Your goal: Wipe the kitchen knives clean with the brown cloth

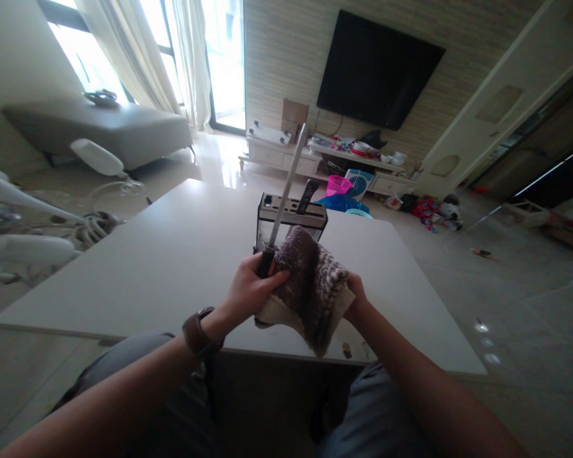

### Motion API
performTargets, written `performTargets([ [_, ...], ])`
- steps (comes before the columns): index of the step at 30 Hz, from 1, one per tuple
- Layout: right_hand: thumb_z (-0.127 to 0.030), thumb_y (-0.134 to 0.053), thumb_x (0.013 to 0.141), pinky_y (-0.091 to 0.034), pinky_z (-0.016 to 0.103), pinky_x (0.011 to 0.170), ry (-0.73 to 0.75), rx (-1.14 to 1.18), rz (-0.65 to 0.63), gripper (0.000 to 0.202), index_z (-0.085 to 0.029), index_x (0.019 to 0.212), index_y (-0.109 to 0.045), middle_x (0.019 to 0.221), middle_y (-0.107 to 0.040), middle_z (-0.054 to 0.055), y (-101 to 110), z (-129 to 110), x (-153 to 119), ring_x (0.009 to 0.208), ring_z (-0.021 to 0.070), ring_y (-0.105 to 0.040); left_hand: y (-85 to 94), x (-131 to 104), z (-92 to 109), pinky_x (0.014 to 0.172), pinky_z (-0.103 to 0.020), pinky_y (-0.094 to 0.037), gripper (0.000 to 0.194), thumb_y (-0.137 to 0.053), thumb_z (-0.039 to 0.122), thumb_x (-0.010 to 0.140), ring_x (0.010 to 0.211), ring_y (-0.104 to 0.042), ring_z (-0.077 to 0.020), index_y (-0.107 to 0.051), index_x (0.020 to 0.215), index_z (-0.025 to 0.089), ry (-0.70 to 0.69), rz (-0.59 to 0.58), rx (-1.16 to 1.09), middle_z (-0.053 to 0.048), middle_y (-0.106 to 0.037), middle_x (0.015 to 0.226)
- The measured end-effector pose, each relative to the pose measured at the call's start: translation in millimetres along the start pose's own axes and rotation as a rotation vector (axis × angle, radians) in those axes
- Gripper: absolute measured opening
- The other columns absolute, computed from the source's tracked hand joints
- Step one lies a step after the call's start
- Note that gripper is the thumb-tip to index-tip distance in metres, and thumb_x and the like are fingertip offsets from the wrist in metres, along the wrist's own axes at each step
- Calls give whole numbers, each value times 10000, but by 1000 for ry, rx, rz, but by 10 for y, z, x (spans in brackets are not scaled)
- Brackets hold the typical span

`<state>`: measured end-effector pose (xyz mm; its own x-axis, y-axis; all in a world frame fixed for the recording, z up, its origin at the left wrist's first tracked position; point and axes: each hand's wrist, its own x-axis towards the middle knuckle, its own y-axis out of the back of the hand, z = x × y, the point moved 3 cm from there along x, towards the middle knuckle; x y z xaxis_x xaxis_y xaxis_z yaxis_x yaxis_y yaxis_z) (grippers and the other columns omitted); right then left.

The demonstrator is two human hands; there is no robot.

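My left hand [248, 283] is closed around the black handle of a sharpening steel [289, 181], whose long grey rod points up and away from me. The left thumb also lies on a brown and white fluffy cloth [305, 280], which hangs folded over the near side of the table. At the cloth's right edge my right hand [356, 296] grips it, most of its fingers hidden behind the fabric. Just beyond stands a knife block [263, 213] with a black-handled knife [308, 196] in it; the cloth and left hand cover its lower part.
The white table [172, 254] spreads out in front of my knees. A small sticker-like patch [346, 350] is near its front edge. White chairs [33, 249] stand to the left. Past the table are a pink basket [338, 185], a low cabinet [305, 165] and a wall-mounted television [377, 70].
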<state>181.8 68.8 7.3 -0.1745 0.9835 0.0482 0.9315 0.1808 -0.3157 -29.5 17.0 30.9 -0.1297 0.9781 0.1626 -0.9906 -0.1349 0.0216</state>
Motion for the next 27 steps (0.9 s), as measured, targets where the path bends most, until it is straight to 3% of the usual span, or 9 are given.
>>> performTargets([
  [4,-198,-579,505,-538,408,897,-59,129,45,428,-260,907,-715,948,-752,16,185,-134,153,956,252,-685,56,21,63,522,-216,-286,416,-750,351,716,573,-321,-83,-391,575,196,-59,17,60,61,-366,581],
  [6,-190,-548,502,-509,381,894,15,120,104,407,-257,867,-714,937,-732,13,304,-234,202,990,234,-656,52,20,69,515,-218,-277,409,-742,346,712,566,-310,-83,-384,578,201,-57,6,68,64,-355,576],
  [9,-217,-593,643,-457,352,888,242,-107,219,220,-250,816,-725,915,-702,18,395,-390,173,978,220,-600,10,-1,37,511,-221,-276,390,-733,336,704,563,-320,-87,-385,587,205,-29,-18,89,65,-366,575],
  [12,-263,-659,778,-428,343,867,438,-360,179,96,-255,812,-749,880,-654,16,241,-463,15,913,211,-562,-61,-41,-14,508,-220,-268,350,-717,320,716,566,-329,-90,-410,597,199,-14,-55,144,63,-388,579],
  [14,-301,-673,835,-431,353,847,457,-460,46,99,-267,818,-764,907,-624,19,29,-430,-124,915,215,-563,-116,-78,-44,511,-219,-268,307,-705,310,736,568,-340,-92,-452,611,189,-15,-83,182,61,-414,583],
  [17,-338,-756,822,-445,387,894,430,-632,-92,62,-281,824,-780,905,-604,25,-286,-316,-328,939,232,-569,-193,-144,-83,536,-215,-308,230,-692,303,766,592,-399,-102,-544,654,168,-21,-99,191,47,-494,611],
  [21,-384,-805,798,-471,387,899,335,-690,-89,149,-282,906,-792,940,-587,29,-479,-130,-466,964,233,-572,-278,-221,-123,602,-224,-400,74,-661,215,746,669,-520,-139,-657,760,142,-19,-96,147,4,-635,704],
  [27,-433,-837,764,-478,394,946,233,-626,-6,294,-265,999,-783,1010,-561,36,-535,35,-477,1016,240,-562,-310,-259,-126,638,-237,-441,81,-653,210,804,718,-589,-166,-683,847,148,-44,-62,184,-31,-708,786],
])
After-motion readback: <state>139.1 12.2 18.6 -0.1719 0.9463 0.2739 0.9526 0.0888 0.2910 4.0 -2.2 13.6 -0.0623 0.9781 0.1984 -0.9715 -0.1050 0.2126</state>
